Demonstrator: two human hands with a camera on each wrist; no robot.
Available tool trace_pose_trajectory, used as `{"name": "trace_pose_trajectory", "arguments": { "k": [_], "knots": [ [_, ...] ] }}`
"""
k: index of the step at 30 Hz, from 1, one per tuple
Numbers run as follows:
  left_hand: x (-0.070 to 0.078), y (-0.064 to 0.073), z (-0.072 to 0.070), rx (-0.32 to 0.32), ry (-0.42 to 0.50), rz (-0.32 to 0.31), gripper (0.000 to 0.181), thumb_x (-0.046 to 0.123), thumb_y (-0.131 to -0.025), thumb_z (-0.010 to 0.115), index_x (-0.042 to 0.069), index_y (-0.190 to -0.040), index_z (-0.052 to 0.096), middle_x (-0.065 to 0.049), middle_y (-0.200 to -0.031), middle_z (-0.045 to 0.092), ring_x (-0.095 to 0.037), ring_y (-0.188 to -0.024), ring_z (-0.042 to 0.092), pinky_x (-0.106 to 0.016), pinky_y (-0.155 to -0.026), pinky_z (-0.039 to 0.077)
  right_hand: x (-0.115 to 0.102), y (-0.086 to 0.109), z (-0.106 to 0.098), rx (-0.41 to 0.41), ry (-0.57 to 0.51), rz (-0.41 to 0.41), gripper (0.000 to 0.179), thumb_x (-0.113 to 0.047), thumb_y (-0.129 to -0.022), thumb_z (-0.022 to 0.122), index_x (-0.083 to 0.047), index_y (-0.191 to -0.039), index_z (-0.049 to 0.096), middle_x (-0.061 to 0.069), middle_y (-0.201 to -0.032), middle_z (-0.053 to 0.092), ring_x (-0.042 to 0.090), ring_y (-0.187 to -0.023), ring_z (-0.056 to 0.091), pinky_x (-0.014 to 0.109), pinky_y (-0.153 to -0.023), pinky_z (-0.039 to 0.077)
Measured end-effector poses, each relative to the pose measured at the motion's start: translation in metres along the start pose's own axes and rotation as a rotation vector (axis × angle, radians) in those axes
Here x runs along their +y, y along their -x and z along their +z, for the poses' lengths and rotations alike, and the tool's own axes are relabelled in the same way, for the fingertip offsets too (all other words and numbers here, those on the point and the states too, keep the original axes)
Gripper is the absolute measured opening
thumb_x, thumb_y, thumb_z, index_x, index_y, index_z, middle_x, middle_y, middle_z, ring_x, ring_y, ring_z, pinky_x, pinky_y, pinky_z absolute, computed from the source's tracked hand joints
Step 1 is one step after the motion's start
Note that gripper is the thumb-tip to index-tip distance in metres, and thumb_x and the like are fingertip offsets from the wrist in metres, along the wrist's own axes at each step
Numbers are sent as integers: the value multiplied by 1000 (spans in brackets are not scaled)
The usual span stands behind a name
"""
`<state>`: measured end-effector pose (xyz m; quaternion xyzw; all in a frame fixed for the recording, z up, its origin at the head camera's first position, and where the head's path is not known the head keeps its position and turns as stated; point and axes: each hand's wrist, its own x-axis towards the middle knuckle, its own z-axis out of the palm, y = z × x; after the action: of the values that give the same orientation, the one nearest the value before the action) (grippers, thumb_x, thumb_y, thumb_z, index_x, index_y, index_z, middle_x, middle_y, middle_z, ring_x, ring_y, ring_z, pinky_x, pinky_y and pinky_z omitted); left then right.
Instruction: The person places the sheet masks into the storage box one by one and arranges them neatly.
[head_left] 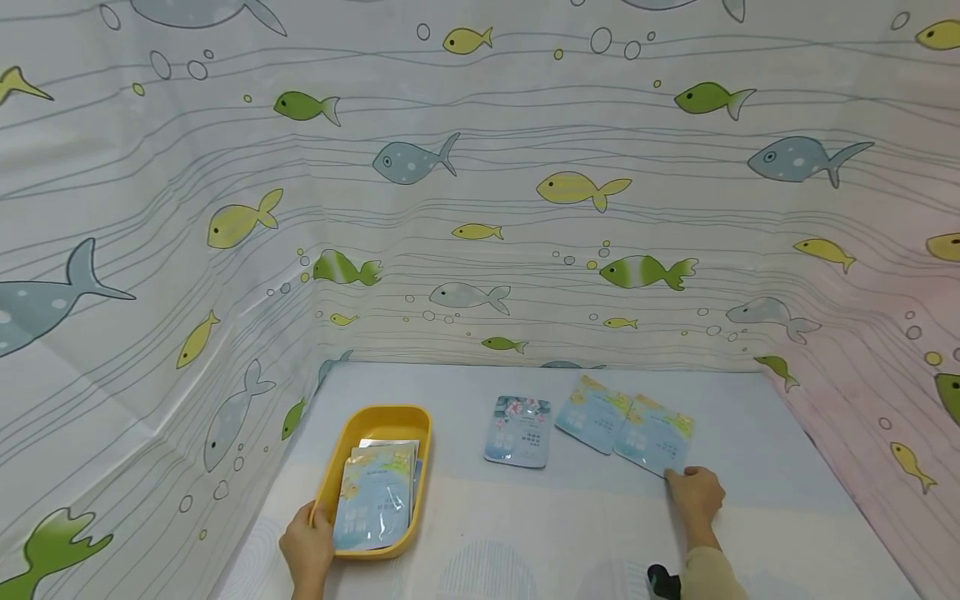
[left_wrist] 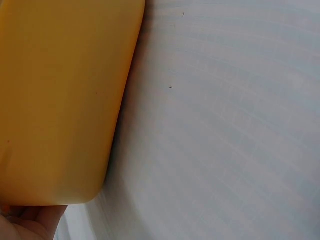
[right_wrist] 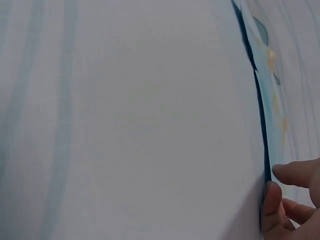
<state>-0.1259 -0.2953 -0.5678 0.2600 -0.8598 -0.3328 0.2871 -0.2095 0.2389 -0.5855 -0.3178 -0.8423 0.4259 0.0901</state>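
With three packets (head_left: pixel 517 432) apparently set out, a stack (head_left: pixel 375 496) remains in the tray (head_left: pixel 390 423) at nine o'clock, the left hand (head_left: pixel 307 542) grips the tray's edge, and the right hand (head_left: pixel 697 493) pinches the rightmost packet (head_left: pixel 654 433) at two o'clock

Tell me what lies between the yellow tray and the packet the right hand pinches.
Head view: the pink-flowered packet nearer the tray, then a yellow-flowered packet beside the pinched packet.

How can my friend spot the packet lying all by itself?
On the table, find the yellow tray. Look right of it, before you reach the pair of packets: one packet lies alone there. Pink flowers mark its top, while the pair shows yellow.
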Motion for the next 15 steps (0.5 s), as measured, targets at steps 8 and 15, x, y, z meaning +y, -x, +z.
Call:
{"name": "trace_pose_trajectory", "arguments": {
  "k": [8, 15],
  "knots": [
    [1, 0, -1, -24, -9, -14, 24, 0, -89, 50, -18, -104, 58, -38, -100, 59, -58, -92, 54, -62, -80, 41, 2, -5, 0, 3, -57, 17, 34, -6, -80, 63, 19, -102, 58, 36, -103, 56, 50, -100, 45, 58, -92, 33],
    [2, 0, -4, -36, -6, -17, 24, 0, -89, 50, -17, -105, 58, -38, -100, 59, -58, -90, 54, -62, -80, 41, 5, -12, -9, -100, -300, 148, 30, 1, -78, 62, 22, -99, 56, 7, -51, 58, 16, -48, 60, 27, -58, 49]
  ]
}}
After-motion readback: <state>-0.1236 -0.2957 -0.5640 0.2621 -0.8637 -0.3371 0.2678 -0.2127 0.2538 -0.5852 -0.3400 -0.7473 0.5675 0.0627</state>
